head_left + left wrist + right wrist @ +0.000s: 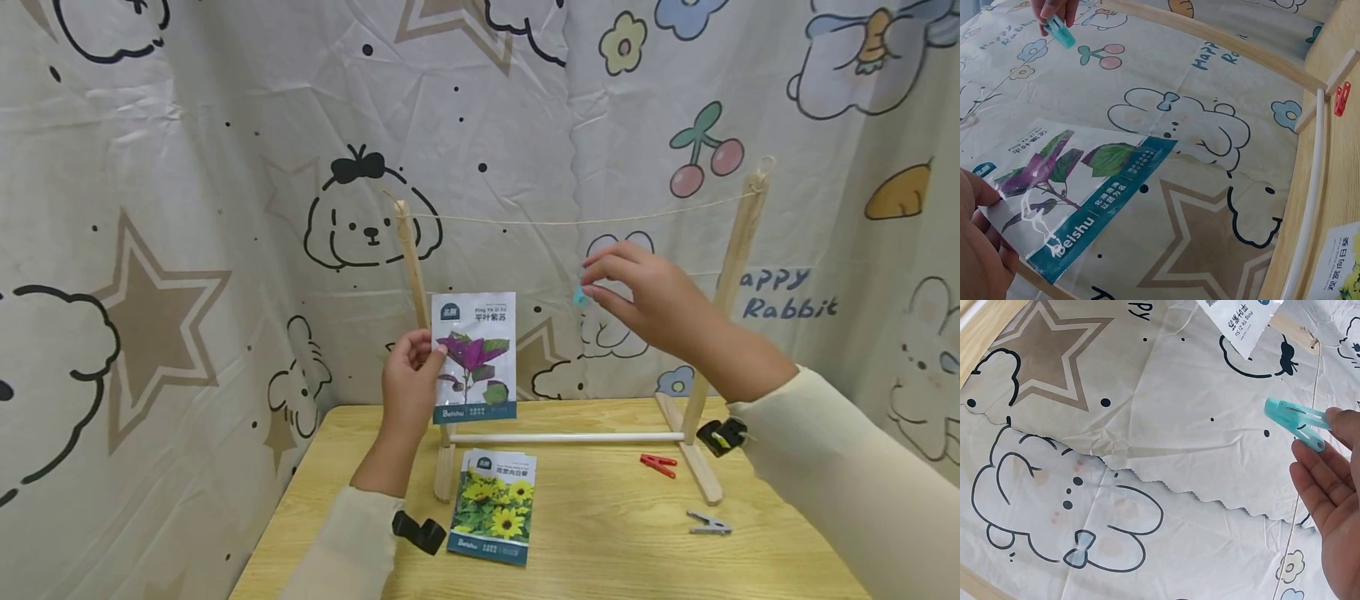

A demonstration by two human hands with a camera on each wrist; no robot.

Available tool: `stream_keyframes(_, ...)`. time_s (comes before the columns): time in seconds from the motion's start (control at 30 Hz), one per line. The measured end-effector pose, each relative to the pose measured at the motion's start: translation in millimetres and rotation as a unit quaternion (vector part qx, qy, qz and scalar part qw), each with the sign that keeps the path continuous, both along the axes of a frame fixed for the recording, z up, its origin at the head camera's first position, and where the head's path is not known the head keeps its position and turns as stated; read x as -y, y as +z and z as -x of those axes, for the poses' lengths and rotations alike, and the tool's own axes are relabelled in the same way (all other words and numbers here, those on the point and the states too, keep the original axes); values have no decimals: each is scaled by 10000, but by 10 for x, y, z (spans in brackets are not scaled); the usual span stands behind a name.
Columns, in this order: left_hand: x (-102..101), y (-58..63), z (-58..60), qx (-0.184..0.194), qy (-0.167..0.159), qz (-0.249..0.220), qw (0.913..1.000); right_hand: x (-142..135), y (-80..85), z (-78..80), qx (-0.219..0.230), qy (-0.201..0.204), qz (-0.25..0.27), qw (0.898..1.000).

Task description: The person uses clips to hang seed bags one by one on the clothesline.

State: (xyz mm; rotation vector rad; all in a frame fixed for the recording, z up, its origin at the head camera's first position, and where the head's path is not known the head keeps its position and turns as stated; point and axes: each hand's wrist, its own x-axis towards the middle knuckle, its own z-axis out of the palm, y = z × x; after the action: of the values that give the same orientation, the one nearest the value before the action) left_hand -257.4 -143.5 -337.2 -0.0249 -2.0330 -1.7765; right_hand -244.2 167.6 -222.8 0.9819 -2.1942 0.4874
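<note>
My left hand (411, 379) pinches the left edge of a white seed packet (474, 358) with a purple-leaved plant on it, held up in front of the rack's left post. In the left wrist view the same seed packet (1072, 187) shows its teal band. Between thumb and fingers, my right hand (645, 292) pinches a turquoise clothespin (1297, 422), raised below the string and to the right of the packet. A thin string (540, 222) runs between the two wooden posts (411, 258) of the rack, with nothing hanging from it.
Sunflower seed packets (491, 508) lie stacked on the wooden table (600, 517). A red clothespin (658, 465) and a grey clothespin (708, 523) lie near the rack's right foot (697, 471). A white rod (570, 437) joins the posts low down. Behind hangs a printed curtain (247, 150).
</note>
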Motion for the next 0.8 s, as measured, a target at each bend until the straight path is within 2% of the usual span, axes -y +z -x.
stream_keyframes(0.5, 9, 78, 27, -36, -68, 8, 10000, 44, 69, 110, 116, -13, 140, 9998)
stream_keyframes(0.8, -13, 136, 50, -35, -143, -119, 9998, 110, 179, 122, 696, 61, 547, 9961)
